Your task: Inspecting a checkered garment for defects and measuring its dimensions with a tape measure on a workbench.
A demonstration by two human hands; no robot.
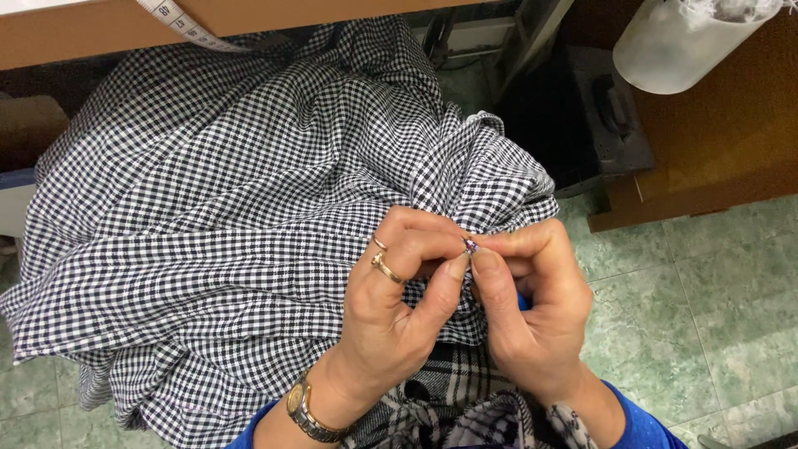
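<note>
A large black-and-white checked cloth [216,216] lies bunched over my lap and spreads to the left. My left hand [399,308], wearing gold rings and a wristwatch, pinches a fold of the cloth at its right edge. My right hand [532,308] meets it fingertip to fingertip, and a tiny purplish object [470,245] sits pinched between the thumbs and forefingers. What that object is stays too small to tell. Both hands are closed tight against the gathered fabric.
A measuring tape [187,27] hangs over the wooden table edge [75,37] at the top. A white plastic container [682,41] stands at the upper right beside a brown wooden panel [723,158]. A dark machine pedal [603,116] rests on the green tiled floor [715,316].
</note>
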